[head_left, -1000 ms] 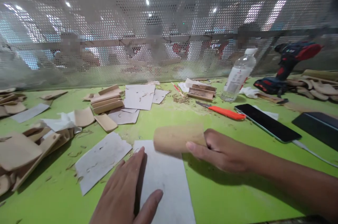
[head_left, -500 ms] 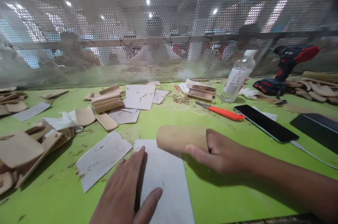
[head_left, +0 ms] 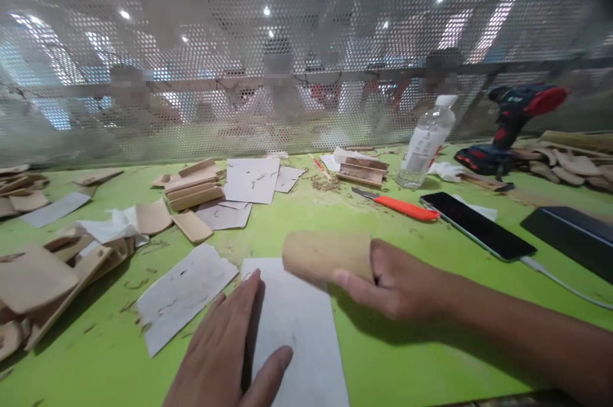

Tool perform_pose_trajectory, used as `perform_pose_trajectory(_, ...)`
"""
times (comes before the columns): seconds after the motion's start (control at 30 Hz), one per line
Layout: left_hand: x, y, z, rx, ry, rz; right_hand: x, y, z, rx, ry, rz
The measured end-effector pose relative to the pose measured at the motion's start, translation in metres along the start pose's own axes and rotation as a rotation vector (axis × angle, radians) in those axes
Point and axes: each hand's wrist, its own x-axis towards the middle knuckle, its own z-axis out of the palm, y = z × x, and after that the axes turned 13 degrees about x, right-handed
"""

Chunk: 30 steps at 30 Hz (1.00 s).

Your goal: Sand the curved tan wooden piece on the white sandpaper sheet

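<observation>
The curved wooden piece (head_left: pixel 328 255), mid-frame on the sandpaper sheet (head_left: pixel 297 330), sits clasped in my right hand (head_left: pixel 402 282); my flat, spread left hand (head_left: pixel 225 349) should, I judge, pin that sheet firmly

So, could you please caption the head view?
Right hand rubs a curved wooden piece on sandpaper pinned by left hand.

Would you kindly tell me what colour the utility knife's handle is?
Orange-red; the utility knife shows clearly in the head view.
</observation>
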Motion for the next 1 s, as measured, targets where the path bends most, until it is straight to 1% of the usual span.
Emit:
perform_pose_trajectory(0.07, -0.0001, -0.0010, 0.0017, 0.009, 0.031, 0.009, 0.0006, 0.0006, 0.0009, 0.040, -0.118, -0.034)
perform_pose_trajectory(0.1, 0.0000, -0.0016, 0.0024, 0.010, 0.039, 0.013, 0.0011, 0.0016, 0.0007, 0.041, -0.156, -0.014)
perform_pose_trajectory(0.13, 0.0001, -0.0022, 0.0030, 0.012, 0.040, 0.013, 0.0018, 0.0028, -0.0002, 0.026, -0.154, 0.027)
perform_pose_trajectory(0.2, 0.0004, -0.0032, 0.0037, 0.022, 0.020, 0.002, 0.0035, 0.0055, -0.0033, -0.007, -0.055, 0.105)
perform_pose_trajectory(0.23, 0.0005, -0.0035, 0.0038, 0.027, 0.012, 0.001, 0.0043, 0.0065, -0.0050, 0.005, -0.018, 0.115)
perform_pose_trajectory(0.27, 0.0006, -0.0036, 0.0039, 0.030, 0.013, 0.005, 0.0049, 0.0071, -0.0064, 0.041, -0.025, 0.104)
perform_pose_trajectory(0.37, -0.0001, -0.0032, 0.0040, 0.029, 0.024, 0.018, 0.0061, 0.0077, -0.0087, 0.136, -0.171, 0.091)
perform_pose_trajectory(0.4, -0.0006, -0.0029, 0.0040, 0.027, 0.021, 0.016, 0.0062, 0.0076, -0.0089, 0.114, -0.165, 0.111)
perform_pose_trajectory(0.47, -0.0017, -0.0026, 0.0043, 0.026, 0.003, 0.004, 0.0058, 0.0072, -0.0081, 0.017, -0.048, 0.139)
perform_pose_trajectory(0.5, -0.0021, -0.0025, 0.0046, 0.024, -0.005, -0.001, 0.0053, 0.0067, -0.0071, -0.003, 0.007, 0.123)
perform_pose_trajectory(0.53, -0.0024, -0.0025, 0.0050, 0.019, -0.007, -0.004, 0.0045, 0.0058, -0.0056, 0.010, 0.014, 0.087)
perform_pose_trajectory(0.57, -0.0024, -0.0025, 0.0055, 0.013, -0.002, -0.009, 0.0036, 0.0047, -0.0040, 0.043, -0.022, 0.037)
perform_pose_trajectory(0.6, -0.0023, -0.0025, 0.0061, 0.008, 0.007, -0.014, 0.0028, 0.0036, -0.0024, 0.082, -0.102, -0.005)
perform_pose_trajectory(0.63, -0.0021, -0.0025, 0.0067, 0.002, 0.018, -0.020, 0.0021, 0.0027, -0.0012, 0.105, -0.172, -0.028)
perform_pose_trajectory(0.67, -0.0017, -0.0026, 0.0070, -0.001, 0.024, -0.029, 0.0016, 0.0020, -0.0006, 0.094, -0.213, -0.023)
perform_pose_trajectory(0.7, -0.0014, -0.0025, 0.0071, 0.000, 0.025, -0.037, 0.0014, 0.0017, -0.0005, 0.052, -0.214, 0.003)
perform_pose_trajectory(0.77, -0.0008, -0.0023, 0.0066, 0.003, 0.017, -0.041, 0.0014, 0.0016, -0.0012, -0.050, -0.126, 0.054)
perform_pose_trajectory(0.8, -0.0006, -0.0021, 0.0061, 0.001, 0.011, -0.033, 0.0014, 0.0017, -0.0015, -0.077, -0.092, 0.053)
perform_pose_trajectory(0.83, -0.0005, -0.0018, 0.0056, -0.003, 0.011, -0.028, 0.0012, 0.0016, -0.0016, -0.081, -0.092, 0.028)
perform_pose_trajectory(0.93, -0.0008, -0.0010, 0.0047, -0.016, 0.022, -0.031, -0.0001, 0.0011, -0.0007, -0.057, -0.200, -0.044)
perform_pose_trajectory(0.97, -0.0012, -0.0011, 0.0048, -0.012, 0.025, -0.036, -0.0008, 0.0010, -0.0005, -0.075, -0.206, -0.036)
perform_pose_trajectory(1.0, -0.0017, -0.0013, 0.0052, -0.005, 0.023, -0.042, -0.0014, 0.0011, -0.0006, -0.108, -0.177, -0.019)
